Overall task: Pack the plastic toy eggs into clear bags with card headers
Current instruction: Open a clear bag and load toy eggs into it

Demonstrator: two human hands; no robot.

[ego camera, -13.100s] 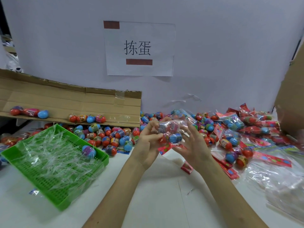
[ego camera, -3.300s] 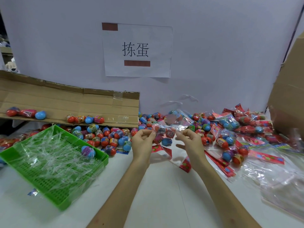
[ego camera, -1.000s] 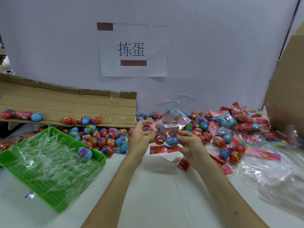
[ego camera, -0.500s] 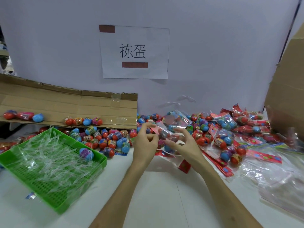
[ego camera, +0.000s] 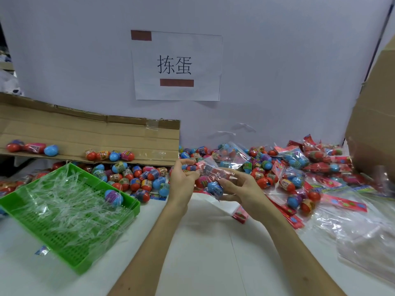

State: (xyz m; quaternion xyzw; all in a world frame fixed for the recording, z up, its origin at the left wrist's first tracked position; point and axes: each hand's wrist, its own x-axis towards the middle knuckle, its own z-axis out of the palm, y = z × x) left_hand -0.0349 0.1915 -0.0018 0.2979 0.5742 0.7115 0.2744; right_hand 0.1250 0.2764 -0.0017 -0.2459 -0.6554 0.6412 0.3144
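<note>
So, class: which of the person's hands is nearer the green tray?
Left. The left hand is just right of the green tray; the right hand is farther right.

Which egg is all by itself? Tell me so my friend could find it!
Find the green tray on the left, full of clear plastic strips. Near its right corner lies one egg, blue with a purple label. It is the only egg inside the tray; the others lie outside it.
</note>
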